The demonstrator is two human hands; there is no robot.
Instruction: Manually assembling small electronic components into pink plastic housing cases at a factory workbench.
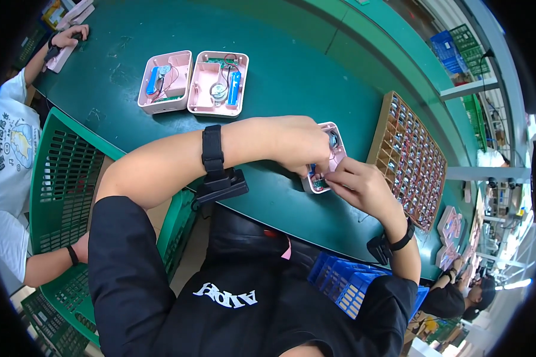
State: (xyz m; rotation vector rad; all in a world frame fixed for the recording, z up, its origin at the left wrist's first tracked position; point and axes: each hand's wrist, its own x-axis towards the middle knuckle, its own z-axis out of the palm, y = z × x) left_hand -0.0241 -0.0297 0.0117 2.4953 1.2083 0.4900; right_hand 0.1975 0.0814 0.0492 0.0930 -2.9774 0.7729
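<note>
A pink plastic housing (339,153) lies on the green table in front of me, with a round metal part (333,140) at its far end. At its near end sits a small green circuit board (320,184). My left hand (304,143) reaches over the housing from the left, fingers curled down into it and partly hidden. From the right comes my right hand (360,184), with thumb and forefinger pinched together above the circuit board. What the fingertips hold is too small to make out.
Two pink housings (206,80) with blue batteries stand farther left. A divided cardboard box (393,101) of small round parts lies right. A green basket (59,143) and a blue crate (351,279) are by the table's near edge. A co-worker's hand (71,35) is at far left.
</note>
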